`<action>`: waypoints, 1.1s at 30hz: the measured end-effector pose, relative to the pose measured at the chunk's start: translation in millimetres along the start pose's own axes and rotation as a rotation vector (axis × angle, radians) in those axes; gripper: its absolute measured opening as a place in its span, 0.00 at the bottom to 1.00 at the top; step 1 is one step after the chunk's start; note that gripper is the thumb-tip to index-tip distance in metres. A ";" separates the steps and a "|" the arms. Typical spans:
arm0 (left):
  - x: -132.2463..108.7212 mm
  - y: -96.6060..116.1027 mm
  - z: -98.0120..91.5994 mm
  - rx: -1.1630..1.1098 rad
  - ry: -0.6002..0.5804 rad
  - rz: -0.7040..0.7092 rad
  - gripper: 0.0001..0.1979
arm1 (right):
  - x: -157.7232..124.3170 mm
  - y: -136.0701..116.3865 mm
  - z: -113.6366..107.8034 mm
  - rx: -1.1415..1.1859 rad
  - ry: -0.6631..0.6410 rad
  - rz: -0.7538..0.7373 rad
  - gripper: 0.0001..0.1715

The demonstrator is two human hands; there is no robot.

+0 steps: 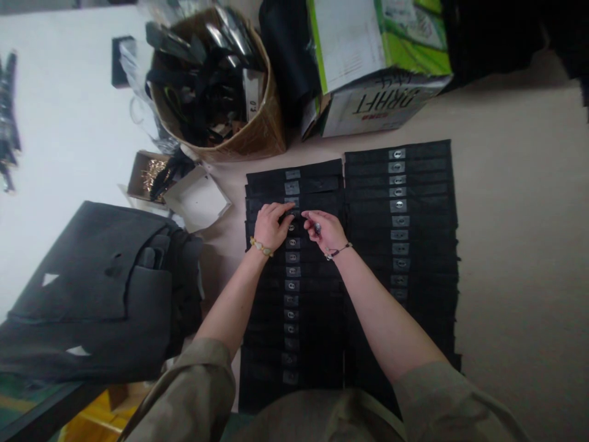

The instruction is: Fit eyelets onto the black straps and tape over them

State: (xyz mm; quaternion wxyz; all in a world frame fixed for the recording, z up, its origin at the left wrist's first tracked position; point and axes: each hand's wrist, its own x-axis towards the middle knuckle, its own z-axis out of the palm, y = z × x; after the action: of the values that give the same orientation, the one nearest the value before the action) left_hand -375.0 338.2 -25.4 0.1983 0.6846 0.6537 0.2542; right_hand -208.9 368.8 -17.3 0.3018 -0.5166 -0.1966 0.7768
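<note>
Being pinched by the right hand point(327, 233), a metal fitting point(317, 228) is being held over black fabric strips point(313, 184); left fingers point(281, 212) are being pressed flat; right-column labels point(398, 205) seem fitted, top-left labels point(292, 174) bare.

The left forearm point(234, 301) and right forearm point(381, 313) extend from the lower left and lower right of the frame and converge near the center. The left hand point(271, 226) is palm down, its left fingers point(280, 212) extended toward the right of the frame. The right hand point(324, 230) is just beside it, angled toward the upper left, with the right fingers point(309, 216) curled inward. The two hands do not touch.
</note>
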 end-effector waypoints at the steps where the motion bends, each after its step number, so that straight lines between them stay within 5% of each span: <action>1: 0.1 2.8 -1.9 -0.009 -0.004 0.040 0.15 | -0.6 -0.4 0.2 -0.007 -0.014 0.004 0.12; 6: 6.9 8.6 -5.5 0.007 -0.018 0.112 0.11 | 2.0 -5.7 7.4 -0.110 -0.071 0.015 0.12; 12: 21.9 -9.6 4.2 0.053 0.104 -0.023 0.10 | 18.1 -24.6 11.0 0.021 -0.040 -0.035 0.11; 15: 26.0 -17.4 8.0 0.038 0.103 -0.065 0.08 | 23.5 -29.4 4.3 0.110 -0.045 -0.030 0.15; 26: 31.2 -15.8 6.7 0.014 0.089 -0.130 0.07 | 24.9 -23.5 0.8 0.063 -0.038 -0.034 0.04; 33: 30.9 -11.8 7.9 0.047 0.053 -0.174 0.08 | 25.7 -22.2 -5.9 0.131 -0.124 -0.038 0.14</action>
State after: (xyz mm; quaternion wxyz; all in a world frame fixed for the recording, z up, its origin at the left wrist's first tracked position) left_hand -379.0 370.2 -36.1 0.1864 0.6227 0.7215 0.2386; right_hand -204.9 402.5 -23.5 0.3371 -0.4428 -0.1735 0.8125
